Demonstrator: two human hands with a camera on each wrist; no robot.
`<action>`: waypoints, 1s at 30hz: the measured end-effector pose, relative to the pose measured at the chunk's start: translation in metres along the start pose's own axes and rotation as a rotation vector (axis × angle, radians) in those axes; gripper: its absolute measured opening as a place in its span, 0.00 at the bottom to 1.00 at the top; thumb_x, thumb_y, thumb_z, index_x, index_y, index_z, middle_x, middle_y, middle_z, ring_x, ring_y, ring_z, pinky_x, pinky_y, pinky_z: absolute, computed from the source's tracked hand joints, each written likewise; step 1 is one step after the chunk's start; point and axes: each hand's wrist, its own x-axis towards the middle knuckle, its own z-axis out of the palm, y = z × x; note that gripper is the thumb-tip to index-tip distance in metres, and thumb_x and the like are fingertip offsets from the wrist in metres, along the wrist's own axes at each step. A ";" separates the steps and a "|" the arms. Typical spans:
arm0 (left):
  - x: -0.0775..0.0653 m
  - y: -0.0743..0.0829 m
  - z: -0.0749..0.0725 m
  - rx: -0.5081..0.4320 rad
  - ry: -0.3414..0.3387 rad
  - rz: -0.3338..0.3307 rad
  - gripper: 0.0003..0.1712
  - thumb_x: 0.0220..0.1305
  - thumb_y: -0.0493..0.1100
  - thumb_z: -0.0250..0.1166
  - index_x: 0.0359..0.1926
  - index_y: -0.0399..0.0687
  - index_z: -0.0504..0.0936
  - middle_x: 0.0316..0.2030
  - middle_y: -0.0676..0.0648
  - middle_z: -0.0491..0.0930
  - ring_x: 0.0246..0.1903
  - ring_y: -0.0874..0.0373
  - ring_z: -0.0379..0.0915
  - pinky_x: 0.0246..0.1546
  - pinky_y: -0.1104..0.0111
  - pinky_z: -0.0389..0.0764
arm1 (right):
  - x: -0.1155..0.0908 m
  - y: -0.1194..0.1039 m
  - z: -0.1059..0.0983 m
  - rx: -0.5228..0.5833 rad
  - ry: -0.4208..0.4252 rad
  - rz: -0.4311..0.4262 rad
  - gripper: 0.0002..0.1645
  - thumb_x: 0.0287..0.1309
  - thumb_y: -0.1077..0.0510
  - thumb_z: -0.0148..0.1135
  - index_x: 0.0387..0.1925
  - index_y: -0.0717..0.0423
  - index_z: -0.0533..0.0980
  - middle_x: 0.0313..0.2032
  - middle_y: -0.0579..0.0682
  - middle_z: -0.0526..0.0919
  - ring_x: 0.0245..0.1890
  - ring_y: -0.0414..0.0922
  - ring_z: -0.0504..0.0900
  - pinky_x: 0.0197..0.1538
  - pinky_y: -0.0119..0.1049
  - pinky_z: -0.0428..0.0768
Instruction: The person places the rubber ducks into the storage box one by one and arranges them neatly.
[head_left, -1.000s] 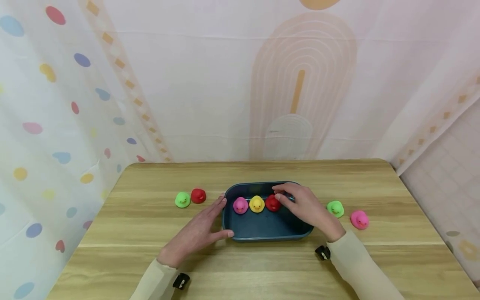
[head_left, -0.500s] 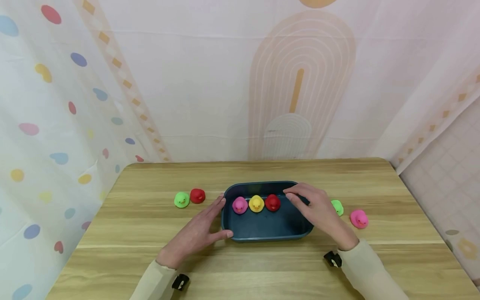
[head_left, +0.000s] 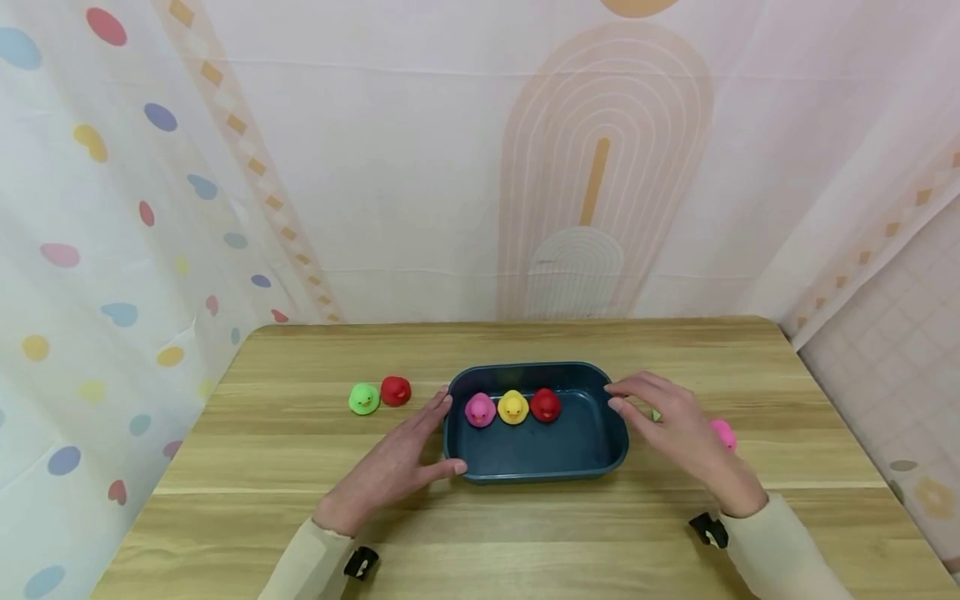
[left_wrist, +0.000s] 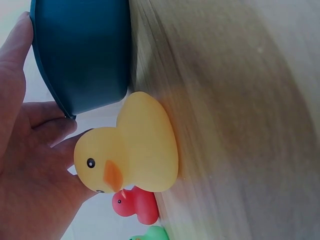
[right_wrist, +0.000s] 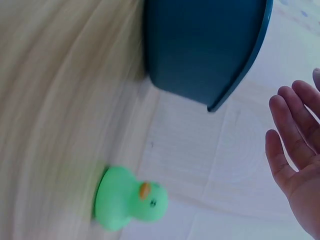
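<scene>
A dark blue tray holds a row of toy ducks: one magenta, one yellow, one red. My left hand rests at the tray's left end, its thumb and fingers spread along the rim. Below that hand, a second yellow duck sits on the table outside the tray, hidden from the head view. My right hand is just beyond the tray's right end, fingers loosely extended, holding nothing. It partly covers a green duck and a pink duck in the head view.
Left of the tray, a green duck and a red duck sit side by side on the wooden table. A patterned curtain hangs right behind the table's back edge.
My right hand has drawn back from the red duck in the tray, moving right past the tray's end. The left hand has stayed in place.
</scene>
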 end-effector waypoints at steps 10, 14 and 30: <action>0.000 0.000 -0.001 -0.003 -0.003 -0.013 0.56 0.64 0.65 0.70 0.81 0.43 0.56 0.82 0.45 0.48 0.77 0.41 0.53 0.71 0.45 0.65 | -0.018 0.018 -0.017 -0.096 -0.004 -0.037 0.18 0.54 0.67 0.76 0.48 0.53 0.86 0.46 0.44 0.88 0.46 0.46 0.86 0.51 0.32 0.81; 0.000 0.001 0.000 -0.004 -0.003 -0.009 0.55 0.64 0.64 0.71 0.81 0.42 0.57 0.82 0.46 0.48 0.77 0.41 0.53 0.71 0.45 0.65 | -0.025 0.027 -0.022 -0.147 -0.023 -0.034 0.20 0.51 0.68 0.77 0.47 0.54 0.86 0.46 0.46 0.87 0.46 0.48 0.86 0.47 0.41 0.83; 0.000 0.000 0.001 -0.005 0.000 -0.012 0.56 0.64 0.64 0.71 0.81 0.43 0.57 0.82 0.47 0.48 0.77 0.42 0.53 0.71 0.46 0.66 | -0.035 0.051 -0.038 -0.152 -0.266 0.134 0.28 0.63 0.58 0.72 0.61 0.66 0.78 0.62 0.66 0.79 0.61 0.66 0.78 0.59 0.64 0.78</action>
